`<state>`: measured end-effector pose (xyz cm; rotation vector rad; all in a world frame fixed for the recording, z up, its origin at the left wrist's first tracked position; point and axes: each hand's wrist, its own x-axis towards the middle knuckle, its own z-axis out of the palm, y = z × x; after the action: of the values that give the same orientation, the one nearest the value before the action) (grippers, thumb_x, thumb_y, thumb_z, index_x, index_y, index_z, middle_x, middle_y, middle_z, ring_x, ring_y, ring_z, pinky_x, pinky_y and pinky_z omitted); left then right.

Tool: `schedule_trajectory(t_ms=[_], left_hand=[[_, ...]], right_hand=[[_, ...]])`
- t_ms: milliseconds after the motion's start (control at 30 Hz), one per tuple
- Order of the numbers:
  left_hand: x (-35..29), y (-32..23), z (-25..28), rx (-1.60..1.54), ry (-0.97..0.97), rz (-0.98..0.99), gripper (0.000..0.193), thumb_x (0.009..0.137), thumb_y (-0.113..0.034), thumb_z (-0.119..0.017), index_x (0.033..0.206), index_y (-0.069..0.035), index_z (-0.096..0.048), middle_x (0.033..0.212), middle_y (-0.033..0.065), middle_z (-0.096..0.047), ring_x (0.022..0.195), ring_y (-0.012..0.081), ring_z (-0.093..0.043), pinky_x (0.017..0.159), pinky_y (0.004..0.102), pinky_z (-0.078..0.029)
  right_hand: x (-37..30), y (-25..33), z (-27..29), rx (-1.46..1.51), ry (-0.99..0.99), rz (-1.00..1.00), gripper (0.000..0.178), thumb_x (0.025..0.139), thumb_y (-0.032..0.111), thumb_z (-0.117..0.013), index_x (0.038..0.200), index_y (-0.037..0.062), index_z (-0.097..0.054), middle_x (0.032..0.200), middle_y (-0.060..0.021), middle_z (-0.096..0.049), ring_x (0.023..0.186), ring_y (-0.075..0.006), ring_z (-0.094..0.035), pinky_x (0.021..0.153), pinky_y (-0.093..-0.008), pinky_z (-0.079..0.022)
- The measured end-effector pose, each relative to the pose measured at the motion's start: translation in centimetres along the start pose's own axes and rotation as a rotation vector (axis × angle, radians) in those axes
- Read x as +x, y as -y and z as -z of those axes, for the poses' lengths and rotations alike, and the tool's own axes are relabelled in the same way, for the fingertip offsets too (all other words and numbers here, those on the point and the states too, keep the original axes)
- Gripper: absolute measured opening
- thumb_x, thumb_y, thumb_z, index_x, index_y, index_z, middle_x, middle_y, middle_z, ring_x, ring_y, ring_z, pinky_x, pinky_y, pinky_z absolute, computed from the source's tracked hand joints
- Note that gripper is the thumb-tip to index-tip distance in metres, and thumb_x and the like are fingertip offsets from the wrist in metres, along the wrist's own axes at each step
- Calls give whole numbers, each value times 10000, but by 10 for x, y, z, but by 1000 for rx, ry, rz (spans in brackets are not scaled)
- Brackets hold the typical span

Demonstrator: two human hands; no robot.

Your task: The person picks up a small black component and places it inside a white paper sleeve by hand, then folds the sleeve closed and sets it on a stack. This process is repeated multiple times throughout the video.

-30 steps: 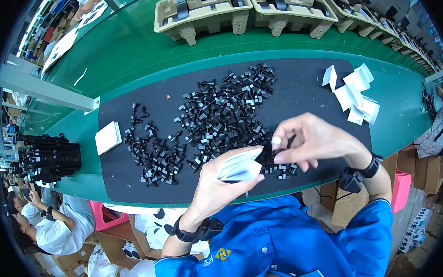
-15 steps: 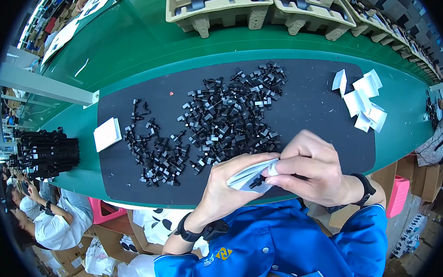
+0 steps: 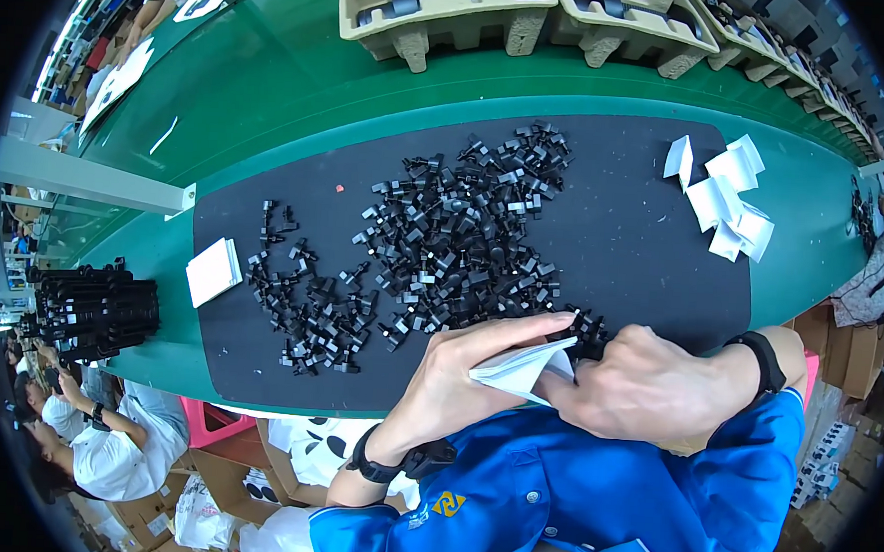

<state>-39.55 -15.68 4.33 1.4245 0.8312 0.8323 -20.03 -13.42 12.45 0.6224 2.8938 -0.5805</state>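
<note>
My left hand (image 3: 447,376), with its fingers wrapped around it, holds folded white paper (image 3: 517,370) over the mat's near edge. Against the paper's right side is my right hand (image 3: 631,386), fingers curled, with a fingertip inside the fold. The other fingertips are hidden behind that hand. Just beyond both hands lie a few small black plastic parts (image 3: 586,329). A large pile of similar black parts (image 3: 465,227) covers the middle of the dark mat (image 3: 634,236), and a smaller pile (image 3: 320,320) lies to its left.
A stack of white paper (image 3: 213,271) sits at the mat's left edge. Opened folded sheets (image 3: 721,201) lie at the far right. Black assemblies (image 3: 95,308) stand on the left end of the green table. Moulded pulp trays (image 3: 445,21) line the back. Another person (image 3: 119,439) sits at the left.
My right hand has moved down and slightly right, from pinching the paper's upper corner to its right side. The paper has opened at the fold. Black parts beyond the right hand have come into sight.
</note>
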Motion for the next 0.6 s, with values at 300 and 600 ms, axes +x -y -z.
schedule_trajectory(t_ms=[300,600], left_hand=[[-10,-7,-8,-113,-308,53,749,685,22,-752,1350,-41,-413,1036,124,-663,892,148,-651,783,260,-520],[-17,-15,-11,-246,-381,55,735,702,24,-752,1346,1,-400,941,111,-684,831,129,-649,727,234,-520]], right_hand=[[-2,-9,9,158,-51,-97,236,781,142,-613,962,-6,-580,467,-51,-511,385,-214,-536,381,-332,-407],[-3,-22,-28,368,-789,-45,405,668,116,-790,1031,19,-639,648,-14,-591,548,-161,-571,445,-267,-398]])
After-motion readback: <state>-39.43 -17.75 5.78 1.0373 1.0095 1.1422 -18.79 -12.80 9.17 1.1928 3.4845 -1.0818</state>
